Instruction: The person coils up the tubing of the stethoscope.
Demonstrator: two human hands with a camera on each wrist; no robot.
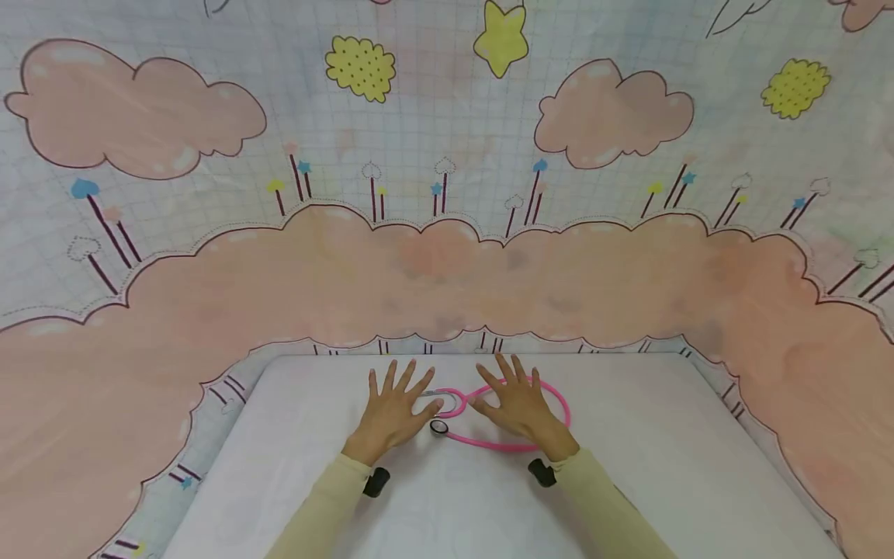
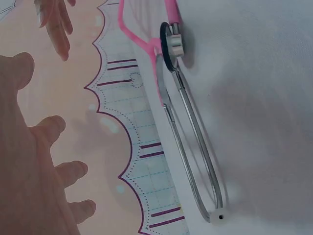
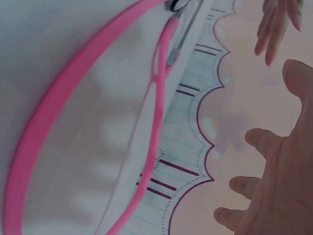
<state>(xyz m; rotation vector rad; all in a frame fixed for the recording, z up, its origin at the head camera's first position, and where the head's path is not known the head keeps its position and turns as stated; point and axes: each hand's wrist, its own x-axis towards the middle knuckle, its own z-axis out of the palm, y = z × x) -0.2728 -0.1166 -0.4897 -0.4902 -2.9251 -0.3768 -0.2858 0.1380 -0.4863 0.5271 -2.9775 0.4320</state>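
Note:
A stethoscope with pink tubing (image 1: 489, 445) lies looped on the white table. Its metal ear tubes (image 2: 195, 147) and round black-rimmed chest piece (image 1: 438, 427) point toward the left side. My left hand (image 1: 394, 411), fingers spread, hovers palm down beside the ear tubes, with nothing in it. Over the pink loop my right hand (image 1: 520, 404) is held the same way, fingers spread and empty, covering part of the tubing in the head view. Both wrist views show the hands raised above the stethoscope, apart from it.
The white table (image 1: 279, 466) has its far edge just beyond the fingertips. Behind and around it hangs a cloth (image 1: 419, 272) printed with clouds and stars. A small black device (image 1: 375, 482) sits under the left wrist, another (image 1: 541, 472) under the right.

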